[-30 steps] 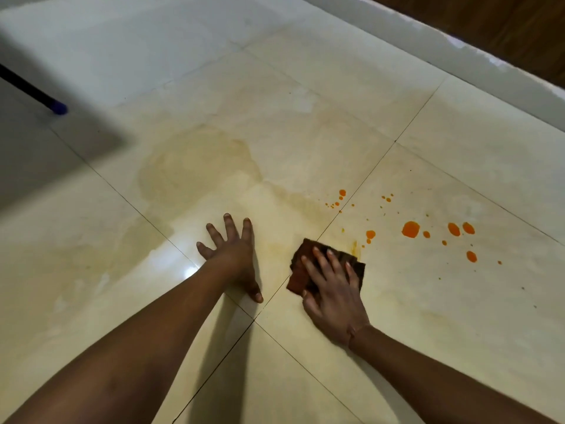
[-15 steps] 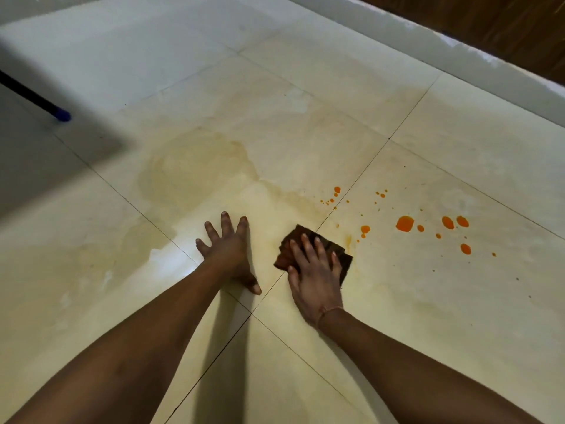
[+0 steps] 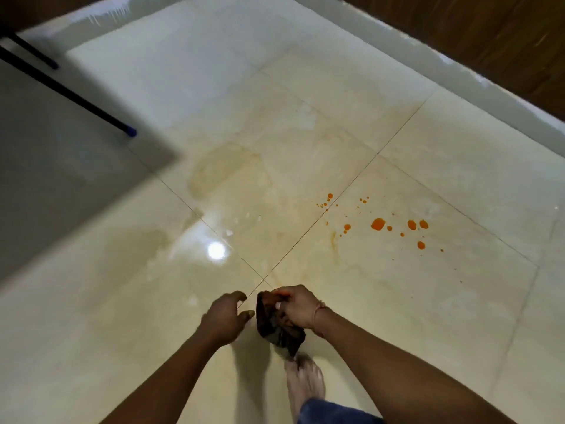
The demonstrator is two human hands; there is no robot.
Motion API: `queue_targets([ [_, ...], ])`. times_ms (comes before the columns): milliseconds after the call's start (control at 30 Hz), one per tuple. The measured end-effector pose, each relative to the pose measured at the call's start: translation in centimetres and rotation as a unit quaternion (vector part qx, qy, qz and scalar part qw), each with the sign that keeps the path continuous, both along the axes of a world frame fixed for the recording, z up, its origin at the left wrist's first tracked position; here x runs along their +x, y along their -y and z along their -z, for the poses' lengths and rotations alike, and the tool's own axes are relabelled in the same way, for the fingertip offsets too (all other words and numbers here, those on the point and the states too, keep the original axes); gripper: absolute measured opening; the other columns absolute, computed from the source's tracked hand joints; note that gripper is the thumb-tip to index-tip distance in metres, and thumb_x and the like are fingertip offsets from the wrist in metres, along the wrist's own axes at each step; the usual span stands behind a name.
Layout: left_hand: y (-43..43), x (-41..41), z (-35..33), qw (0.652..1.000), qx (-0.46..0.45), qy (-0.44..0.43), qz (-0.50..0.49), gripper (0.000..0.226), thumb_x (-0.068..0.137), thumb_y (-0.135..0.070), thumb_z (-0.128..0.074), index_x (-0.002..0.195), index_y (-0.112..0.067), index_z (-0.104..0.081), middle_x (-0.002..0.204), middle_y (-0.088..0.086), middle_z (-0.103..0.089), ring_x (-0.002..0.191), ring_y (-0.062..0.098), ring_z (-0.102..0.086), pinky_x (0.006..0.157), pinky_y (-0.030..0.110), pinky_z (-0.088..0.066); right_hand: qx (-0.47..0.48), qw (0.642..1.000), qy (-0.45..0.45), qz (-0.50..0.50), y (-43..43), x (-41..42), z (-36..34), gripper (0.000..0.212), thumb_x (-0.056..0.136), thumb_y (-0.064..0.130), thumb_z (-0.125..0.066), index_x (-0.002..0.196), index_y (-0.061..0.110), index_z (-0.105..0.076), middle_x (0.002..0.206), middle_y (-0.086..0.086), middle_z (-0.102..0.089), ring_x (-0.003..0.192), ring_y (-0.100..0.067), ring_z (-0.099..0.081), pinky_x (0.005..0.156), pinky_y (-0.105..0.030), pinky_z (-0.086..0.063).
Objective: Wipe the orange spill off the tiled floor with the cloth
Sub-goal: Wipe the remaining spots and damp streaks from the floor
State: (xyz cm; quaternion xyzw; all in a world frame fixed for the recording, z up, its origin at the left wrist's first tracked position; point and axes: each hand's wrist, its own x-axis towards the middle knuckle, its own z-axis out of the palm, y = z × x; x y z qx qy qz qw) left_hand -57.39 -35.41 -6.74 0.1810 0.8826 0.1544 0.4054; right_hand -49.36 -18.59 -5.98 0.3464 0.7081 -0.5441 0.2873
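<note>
Cloth [image 3: 276,327]: dark brown and bunched, held up in front of the person, low in the view. Its lower end hangs toward the bare foot [image 3: 304,384].
Right hand [image 3: 298,307]: the fingers curl over the cloth's top edge and pinch it. Most of the cloth hangs below and to the left of these fingers, with its folds running under the palm.
Left hand [image 3: 224,316]: the fingers are half-curled and spread, the thumb apart from the forefinger, holding nothing. The thumb tip lies just beside the cloth's left edge; whether it touches cannot be told.
Cloth and spill: well apart, with the cloth close to the person and the drops farther off to the right.
Orange spill [image 3: 378,224]: 1 large drop, several mid-sized drops and many small specks. Most lie right of a grout line and a few lie left of it.
Tiled floor [image 3: 397,301]: glossy cream tiles, 4 of them meeting at a grout cross just beyond the hands.
Smears [image 3: 229,169]: faint yellowish patches left of the drops.
Light reflection [image 3: 216,250]: a bright round spot on the tile left of the cross.
Trouser cuff [image 3: 330,414]: blue, at the ankle of the foot, which stands on the floor beneath the cloth.
Pole [image 3: 76,96]: dark with a blue tip, slanting at upper left over a grey shadow.
Skirting [image 3: 458,78]: white, along the far edge, below wood panelling [image 3: 489,32].
</note>
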Motion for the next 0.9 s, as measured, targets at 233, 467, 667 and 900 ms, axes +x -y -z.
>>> queue_targets([
  [233,-2.2,1.6,-24.2,0.907,0.138,0.281,-0.281,0.031,0.091,-0.038,-0.064,0.109,-0.013,-0.067,0.105,0.005,-0.072,0.106,0.023,-0.064,0.090,0.040,-0.052,-0.198,0.962,-0.014,0.187,-1.1,1.0,-23.3,0.024,0.089,0.020,-0.056,0.100,0.007,-0.073,0.109,-0.023,-0.068,0.095,-0.031,-0.065,0.087,-0.043,-0.048],
  [467,-4.4,5.7,-51.0,0.836,0.288,0.229,-0.407,0.022,0.093,-0.030,-0.062,0.109,-0.015,-0.065,0.103,0.008,-0.073,0.091,0.024,-0.068,0.065,0.031,-0.051,-0.222,0.947,-0.123,0.198,-2.9,5.7,-49.7,0.027,0.090,0.024,-0.066,0.116,0.014,-0.066,0.110,-0.009,-0.072,0.103,-0.027,-0.068,0.091,-0.046,-0.054],
  [667,-6.3,10.2,-63.8,0.800,0.341,0.245,-0.428,0.032,0.100,-0.032,-0.043,0.110,-0.012,-0.066,0.105,0.012,-0.072,0.097,0.030,-0.066,0.079,0.036,-0.047,-0.154,0.946,-0.175,0.226,-5.6,10.1,-61.7,0.015,0.095,0.010,-0.057,0.108,0.012,-0.066,0.090,-0.007,-0.067,0.076,-0.020,-0.059,0.064,-0.028,-0.048],
  [900,-10.0,14.5,-71.2,0.736,0.442,0.358,-0.367,0.086,0.086,-0.069,-0.044,0.135,0.002,-0.047,0.133,0.031,-0.052,0.124,0.049,-0.049,0.109,0.057,-0.034,-0.249,0.937,-0.243,-0.015,-14.3,14.1,-71.5,0.026,0.091,0.018,-0.064,0.114,0.006,-0.067,0.113,-0.015,-0.068,0.104,-0.028,-0.063,0.097,-0.045,-0.047],
])
